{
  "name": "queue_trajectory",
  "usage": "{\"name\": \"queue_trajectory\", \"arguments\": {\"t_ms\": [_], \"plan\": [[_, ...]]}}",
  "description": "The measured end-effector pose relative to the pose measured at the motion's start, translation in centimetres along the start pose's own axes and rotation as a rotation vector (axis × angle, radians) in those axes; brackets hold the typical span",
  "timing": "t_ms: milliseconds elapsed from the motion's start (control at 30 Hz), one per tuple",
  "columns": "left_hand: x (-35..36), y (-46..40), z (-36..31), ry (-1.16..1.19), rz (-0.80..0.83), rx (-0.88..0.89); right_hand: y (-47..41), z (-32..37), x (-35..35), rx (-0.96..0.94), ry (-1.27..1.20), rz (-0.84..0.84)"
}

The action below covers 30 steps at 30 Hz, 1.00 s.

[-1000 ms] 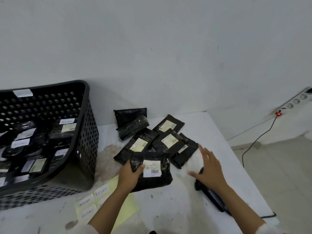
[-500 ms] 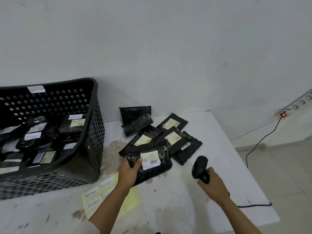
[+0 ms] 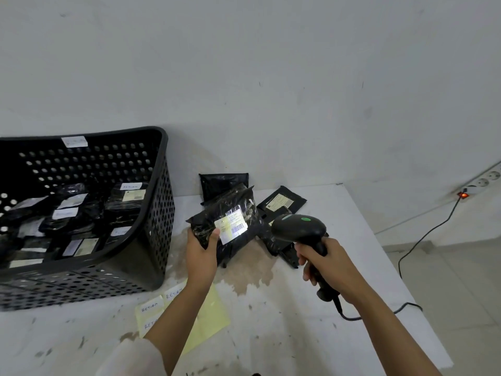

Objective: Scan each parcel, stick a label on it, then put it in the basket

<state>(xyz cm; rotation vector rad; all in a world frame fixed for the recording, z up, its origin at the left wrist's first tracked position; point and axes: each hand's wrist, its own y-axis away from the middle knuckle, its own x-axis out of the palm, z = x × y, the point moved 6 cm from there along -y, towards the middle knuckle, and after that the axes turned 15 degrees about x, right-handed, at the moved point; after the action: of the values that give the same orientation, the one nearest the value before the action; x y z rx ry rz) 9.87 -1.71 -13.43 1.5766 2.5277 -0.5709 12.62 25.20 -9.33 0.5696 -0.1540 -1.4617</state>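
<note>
My left hand (image 3: 202,251) grips a black parcel (image 3: 238,240) by its left edge and holds it tilted up above the table, its white barcode label (image 3: 231,226) facing me. My right hand (image 3: 325,263) grips the handle of a black barcode scanner (image 3: 298,229), whose head points at that label from the right. Several more black parcels (image 3: 282,203) lie on the table behind, partly hidden by the held one. A black perforated basket (image 3: 158,213) at the left holds several labelled parcels. A yellow sheet with white handwritten labels (image 3: 153,308) lies under my left forearm.
The white, stained table (image 3: 271,321) ends at its right edge near my right arm. The scanner cable (image 3: 379,313) trails off that edge. A power strip (image 3: 482,181) with a red light sits on the wall ledge at the right, with a cord running down to the floor.
My right hand picked the scanner up off the table and raised it to aim at the label. My left hand lifted the parcel and tilted it up.
</note>
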Motion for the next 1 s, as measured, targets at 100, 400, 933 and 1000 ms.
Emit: {"name": "queue_trajectory", "arguments": {"t_ms": [100, 400, 933, 1000], "plan": [[-0.09, -0.04, -0.39, -0.002, -0.02, 0.024, 0.31, -0.27, 0.2, 0.002, -0.013, 0.015], [-0.27, 0.24, -0.34, -0.036, -0.041, 0.038, 0.54, -0.71, 0.12, 0.005, -0.023, 0.034], [-0.03, -0.28, 0.05, -0.039, -0.031, 0.043, 0.6, -0.19, 0.12, -0.011, -0.017, 0.044], [0.0, -0.32, -0.03, -0.021, -0.03, 0.043, 0.57, -0.13, 0.14, -0.012, -0.022, 0.048]]}}
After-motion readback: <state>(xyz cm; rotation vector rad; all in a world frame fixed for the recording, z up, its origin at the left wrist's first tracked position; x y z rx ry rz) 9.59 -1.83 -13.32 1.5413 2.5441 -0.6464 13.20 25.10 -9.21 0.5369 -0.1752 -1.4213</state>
